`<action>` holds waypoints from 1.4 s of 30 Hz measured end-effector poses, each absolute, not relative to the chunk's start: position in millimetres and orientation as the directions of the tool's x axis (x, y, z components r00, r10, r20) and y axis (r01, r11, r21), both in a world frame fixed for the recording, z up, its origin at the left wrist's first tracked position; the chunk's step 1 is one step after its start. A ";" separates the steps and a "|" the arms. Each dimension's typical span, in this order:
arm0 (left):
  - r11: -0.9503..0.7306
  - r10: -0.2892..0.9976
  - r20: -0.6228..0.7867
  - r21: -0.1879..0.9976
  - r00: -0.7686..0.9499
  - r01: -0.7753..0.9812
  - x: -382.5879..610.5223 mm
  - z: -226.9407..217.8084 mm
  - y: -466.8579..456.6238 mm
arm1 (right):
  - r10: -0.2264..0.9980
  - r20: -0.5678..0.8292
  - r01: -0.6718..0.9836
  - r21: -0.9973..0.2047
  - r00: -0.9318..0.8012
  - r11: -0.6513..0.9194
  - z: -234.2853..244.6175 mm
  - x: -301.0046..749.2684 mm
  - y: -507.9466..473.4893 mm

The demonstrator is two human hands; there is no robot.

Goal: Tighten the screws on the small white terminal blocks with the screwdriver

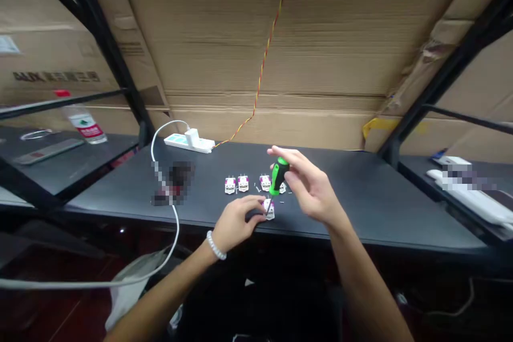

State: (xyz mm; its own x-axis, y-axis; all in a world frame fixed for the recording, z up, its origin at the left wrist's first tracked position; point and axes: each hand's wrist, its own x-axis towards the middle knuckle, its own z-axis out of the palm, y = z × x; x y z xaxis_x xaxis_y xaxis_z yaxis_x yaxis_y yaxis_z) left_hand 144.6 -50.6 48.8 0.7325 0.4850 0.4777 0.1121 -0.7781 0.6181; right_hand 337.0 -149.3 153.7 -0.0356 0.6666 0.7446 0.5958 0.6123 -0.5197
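My right hand grips a green and black screwdriver, thumb on one side of the handle and fingers over its top. The slightly tilted shaft runs down to a small white and purple plug-like part at the desk's front edge. My left hand, with a beaded bracelet at the wrist, pinches that part from its left side. Farther back sit several similar pieces, among them a left one, one beside it and another. A further piece is partly hidden behind the screwdriver. Tiny screws lie among them.
A white power strip with a plugged-in charger stands at the back left. Its white cable hangs over the desk's front edge. A blurred-out dark object lies left. Black metal frames flank the desk; cardboard backs it.
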 end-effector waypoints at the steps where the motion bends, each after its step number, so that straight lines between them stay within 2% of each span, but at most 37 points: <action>1: -0.779 0.485 0.480 0.617 0.731 0.112 144.7 48.6 -50.7 | 0.667 0.744 0.596 -0.523 -0.030 0.609 154.9 336.8 -149.1; 8: -0.778 0.482 0.494 0.621 0.724 0.094 145.2 46.5 -51.0 | 0.501 0.865 0.723 -0.339 -0.012 0.602 155.4 329.4 -143.7; 13: -0.775 0.491 0.481 0.622 0.726 0.112 144.7 47.5 -50.9 | 0.618 0.785 0.554 -0.532 0.040 0.640 149.8 324.5 -140.6; 15: -0.774 0.493 0.480 0.623 0.726 0.113 144.8 47.8 -51.0 | 0.592 0.802 0.611 -0.512 0.086 0.604 150.4 323.2 -138.9; 17: -0.768 0.495 0.475 0.630 0.727 0.112 144.7 48.1 -51.2 | 0.517 0.850 0.715 -0.422 0.099 0.558 151.7 322.3 -138.1; 19: -0.763 0.497 0.467 0.637 0.731 0.111 144.7 48.4 -51.4 | 0.495 0.866 0.741 -0.382 0.077 0.553 152.1 321.9 -138.6; 24: -0.758 0.504 0.459 0.641 0.731 0.120 144.6 49.8 -51.9 | 0.665 0.745 0.552 -0.575 0.048 0.604 149.4 322.0 -139.9; 27: -0.756 0.506 0.459 0.643 0.730 0.120 144.6 49.8 -52.0 | 0.602 0.794 0.663 -0.496 0.085 0.561 149.8 321.9 -138.7; 29: -0.758 0.503 0.462 0.642 0.731 0.115 144.6 49.4 -51.9 | 0.603 0.794 0.687 -0.478 0.072 0.548 150.7 322.3 -138.9; 32: -0.759 0.498 0.466 0.642 0.731 0.108 144.3 48.9 -51.8 | 0.703 0.711 0.532 -0.598 0.006 0.600 152.1 323.5 -141.1; 34: -0.758 0.498 0.462 0.643 0.734 0.109 144.2 49.0 -51.9 | 0.727 0.686 0.469 -0.636 -0.019 0.613 153.9 323.7 -142.6; 36: -0.756 0.505 0.461 0.644 0.730 0.117 144.3 49.3 -52.0 | 0.693 0.721 0.551 -0.582 0.011 0.598 156.4 322.8 -143.5; 39: -0.758 0.503 0.465 0.643 0.729 0.112 144.7 49.6 -52.1 | 0.587 0.809 0.706 -0.430 0.025 0.563 159.0 320.4 -144.2; 40: -0.757 0.503 0.466 0.644 0.728 0.110 144.9 49.5 -52.1 | 0.569 0.822 0.718 -0.409 0.021 0.564 159.0 319.8 -144.6; 42: -0.757 0.500 0.466 0.645 0.730 0.106 144.9 49.3 -52.0 | 0.589 0.808 0.667 -0.442 0.006 0.600 157.8 319.2 -145.3</action>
